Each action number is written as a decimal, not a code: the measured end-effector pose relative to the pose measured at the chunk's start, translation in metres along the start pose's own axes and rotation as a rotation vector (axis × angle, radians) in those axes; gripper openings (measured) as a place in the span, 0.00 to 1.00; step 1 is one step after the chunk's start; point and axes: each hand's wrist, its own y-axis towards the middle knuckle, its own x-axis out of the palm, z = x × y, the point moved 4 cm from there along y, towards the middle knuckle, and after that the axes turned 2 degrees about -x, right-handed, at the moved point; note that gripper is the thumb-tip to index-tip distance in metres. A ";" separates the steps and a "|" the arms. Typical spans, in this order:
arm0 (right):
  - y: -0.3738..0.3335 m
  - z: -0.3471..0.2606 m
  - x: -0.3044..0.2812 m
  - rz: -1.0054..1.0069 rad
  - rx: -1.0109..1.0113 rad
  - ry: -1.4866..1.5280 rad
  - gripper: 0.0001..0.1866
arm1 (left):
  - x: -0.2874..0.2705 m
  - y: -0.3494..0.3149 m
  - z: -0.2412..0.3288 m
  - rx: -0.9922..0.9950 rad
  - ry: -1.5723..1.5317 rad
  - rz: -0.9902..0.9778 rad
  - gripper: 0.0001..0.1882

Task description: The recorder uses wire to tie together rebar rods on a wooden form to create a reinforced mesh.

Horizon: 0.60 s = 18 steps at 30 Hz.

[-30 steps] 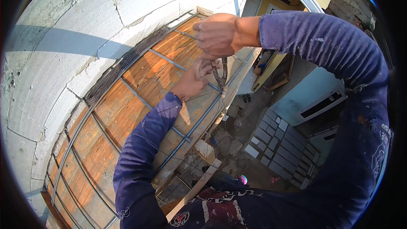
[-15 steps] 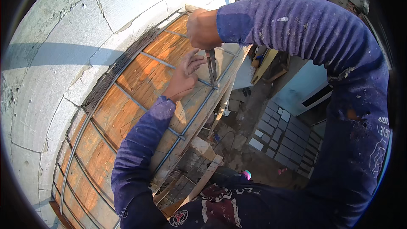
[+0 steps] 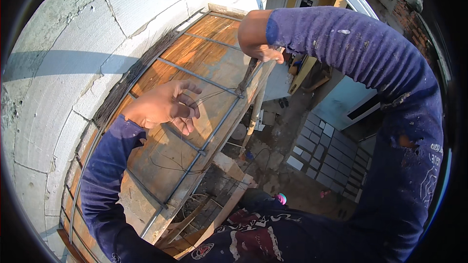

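Note:
My right hand [image 3: 258, 41] is closed round a pair of pincers [image 3: 250, 72], its handles mostly hidden in the grip. The jaws point down at a crossing of grey steel bars [image 3: 214, 130], where thin tie wire [image 3: 214, 95] is looped. My left hand [image 3: 168, 107] hovers over the boards, fingers loosely curled and apart. Strands of the wire run from the crossing towards its fingertips; whether they touch is unclear. More loose thin wire [image 3: 178, 168] lies across the bars nearer to me.
Orange-brown boards [image 3: 209, 41] lie under the bar grid, beside a white block wall [image 3: 141, 9]. A bundle of dark wire [image 3: 114, 92] rests along the wall. Right of the wooden edge there is a drop to the ground, with grey paving slabs [image 3: 312, 141] below.
My left hand has drawn back from the pincers, left and nearer to me, its fingers now more curled. My right hand has moved right, and the pincers' jaws remain by the bar crossing.

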 end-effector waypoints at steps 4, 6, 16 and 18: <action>0.079 0.004 0.054 0.056 -0.063 -0.025 0.22 | -0.024 -0.002 -0.008 0.040 -0.025 -0.105 0.27; 0.072 -0.002 0.067 0.131 0.014 0.111 0.17 | -0.028 -0.004 -0.008 0.024 -0.066 -0.079 0.27; 0.025 -0.002 0.092 0.479 0.319 0.567 0.13 | 0.034 -0.035 -0.040 0.070 -0.595 -0.108 0.27; 0.039 0.000 0.108 0.496 0.116 0.670 0.15 | 0.053 -0.046 -0.044 0.030 -0.624 -0.159 0.25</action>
